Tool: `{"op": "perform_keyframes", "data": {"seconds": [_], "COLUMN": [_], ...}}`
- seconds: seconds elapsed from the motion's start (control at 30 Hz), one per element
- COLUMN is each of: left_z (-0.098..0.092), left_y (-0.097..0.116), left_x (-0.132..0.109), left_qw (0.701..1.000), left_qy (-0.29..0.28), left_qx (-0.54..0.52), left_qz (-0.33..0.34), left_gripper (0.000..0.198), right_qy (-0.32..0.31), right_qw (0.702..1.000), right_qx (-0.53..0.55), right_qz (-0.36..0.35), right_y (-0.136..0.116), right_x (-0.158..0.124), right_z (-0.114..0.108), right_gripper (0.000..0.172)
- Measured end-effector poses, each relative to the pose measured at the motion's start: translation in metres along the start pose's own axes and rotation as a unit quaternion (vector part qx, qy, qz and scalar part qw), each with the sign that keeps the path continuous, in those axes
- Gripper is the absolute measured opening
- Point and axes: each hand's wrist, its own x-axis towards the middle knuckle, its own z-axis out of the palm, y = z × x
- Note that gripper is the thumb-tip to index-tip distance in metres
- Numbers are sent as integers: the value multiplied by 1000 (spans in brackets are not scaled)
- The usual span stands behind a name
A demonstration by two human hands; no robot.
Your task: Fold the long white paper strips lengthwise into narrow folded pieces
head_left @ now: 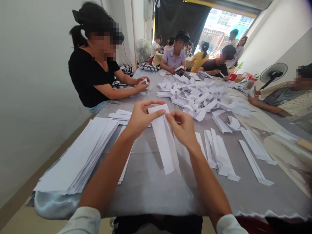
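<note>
At the centre of the frame, two bare hands pinch a white paper strip (162, 143) near its top end. The left hand (139, 118) holds it between thumb and fingers; the right hand (183, 127) grips the right edge, thumb close to the other thumb, fingers curled. The strip slants down towards the viewer, a lengthwise crease apparently dividing it; whether its lower end touches the grey tablecloth (151, 198) is unclear. Good creasing here likely calls for a steady left pinch, edges kept parallel, and light, even thumb pressure, since thin paper could skew or buckle. A paper stack (75, 152) fills the lower left; folded strips (220, 152) lie right of centre.
</note>
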Motion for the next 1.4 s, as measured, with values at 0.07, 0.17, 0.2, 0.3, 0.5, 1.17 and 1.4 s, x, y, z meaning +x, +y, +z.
{"op": "perform_keyframes", "data": {"seconds": [0.07, 0.17, 0.2, 0.3, 0.5, 1.17, 1.4], "left_z": [0, 0, -1, -2, -4, -1, 2], "left_y": [-2, -4, -5, -5, 4, 13, 14], "left_x": [1, 3, 4, 3, 0, -6, -7], "left_qw": [999, 996, 996, 994, 995, 996, 997], "left_qy": [15, 33, 37, 32, -43, -81, -65], "left_qx": [24, 50, 55, 69, 73, 38, 43], "left_qz": [30, 60, 66, 75, 59, 30, 15], "left_gripper": [45, 41, 40, 39, 42, 39, 44], "right_qy": [11, 23, 24, 32, 34, -14, 3], "right_qw": [1000, 999, 999, 998, 996, 997, 997], "right_qx": [10, 24, 29, 50, 80, 68, 74], "right_qz": [4, 4, 6, 12, -32, -24, -12], "right_y": [0, 0, 0, 0, 0, 5, 4], "right_x": [-1, -2, -2, -2, -3, 3, 2], "right_z": [3, 7, 8, 12, 7, -5, -4], "right_gripper": [39, 39, 39, 35, 28, 31, 28]}}
